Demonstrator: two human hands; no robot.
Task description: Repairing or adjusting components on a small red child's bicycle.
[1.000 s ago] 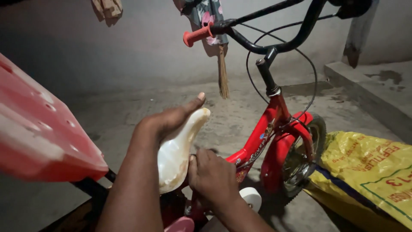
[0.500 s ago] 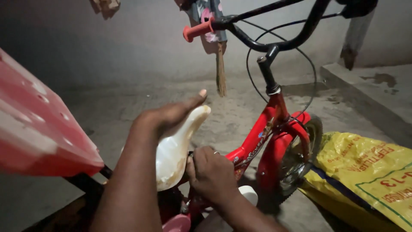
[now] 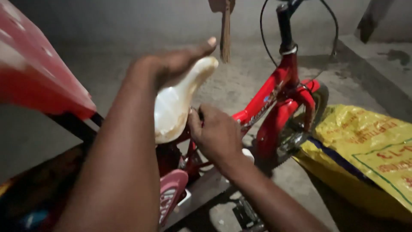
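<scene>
Two hands | left hand (image 3: 171, 64) on saddle (image 3: 176, 103) | right hand (image 3: 216, 135) hides clamp

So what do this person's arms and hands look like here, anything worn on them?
Both arms are bare as far as the frame shows: no sleeves, gloves, watch or bands visible. The left hand and right hand show no rings. Fingernails are short; the left thumbnail is plainly visible.
</scene>
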